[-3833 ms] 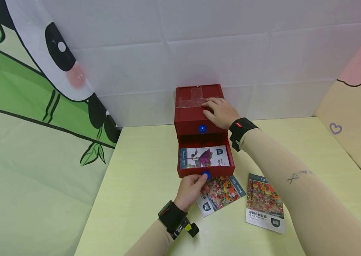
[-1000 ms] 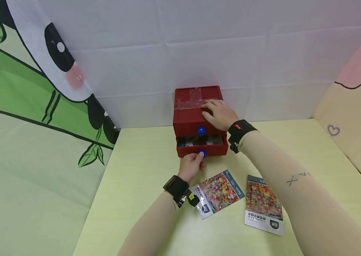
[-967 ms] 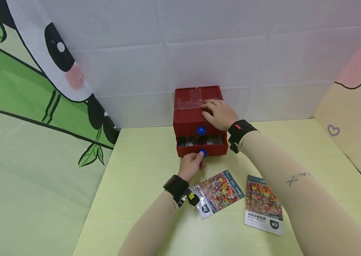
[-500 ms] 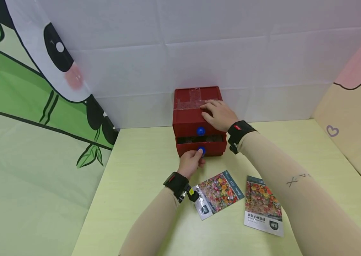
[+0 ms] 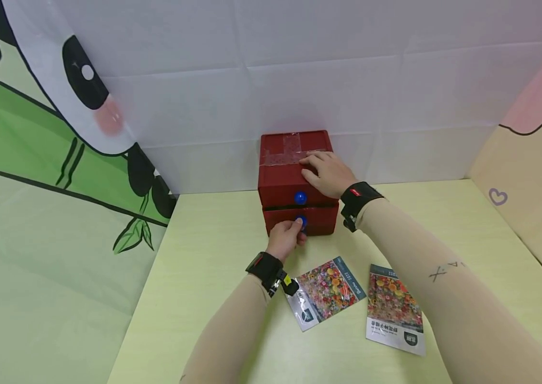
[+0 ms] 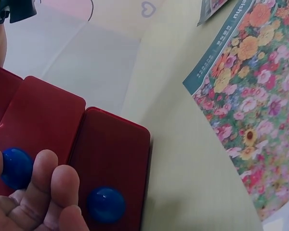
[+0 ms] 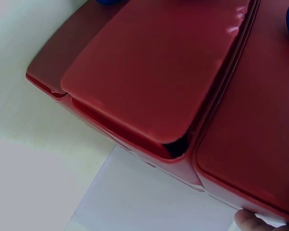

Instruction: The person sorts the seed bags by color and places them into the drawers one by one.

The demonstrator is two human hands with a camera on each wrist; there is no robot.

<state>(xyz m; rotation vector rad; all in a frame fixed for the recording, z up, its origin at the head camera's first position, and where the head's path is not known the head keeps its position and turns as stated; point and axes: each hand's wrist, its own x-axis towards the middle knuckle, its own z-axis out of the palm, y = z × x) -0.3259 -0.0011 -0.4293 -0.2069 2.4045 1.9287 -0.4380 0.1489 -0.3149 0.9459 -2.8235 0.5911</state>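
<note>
Middle drawer (image 5: 320, 220) of the red three-drawer box (image 5: 280, 178) sits almost fully in; on my right wrist feed its front stands slightly proud, with a dark gap at one corner. I see the left hand (image 5: 284, 239) pinching that drawer's blue knob (image 6: 17, 168) between thumb and fingers. Above it I make out the top drawer (image 5: 277, 197) with its own blue knob, and on my left wrist feed the bottom drawer (image 6: 118, 159) with a third.

The right hand (image 5: 329, 175) lies open on the box's lid near its right edge, holding nothing; I cannot tell how hard it presses. Clear tape (image 5: 292, 143) crosses the lid beside those fingers. Both wrists wear black straps (image 5: 358, 200).

The box stands at the rear of the pale table (image 5: 194, 288), just in front of a creased white sheet (image 5: 204, 112). Nearer me lie two flower-printed seed packets, one (image 5: 329, 292) askew just below the left hand, the other (image 5: 396, 301) beside the right forearm. Off left I see a cartoon backdrop (image 5: 26, 128); on the right-hand wall, a purple heart (image 5: 492, 200).
</note>
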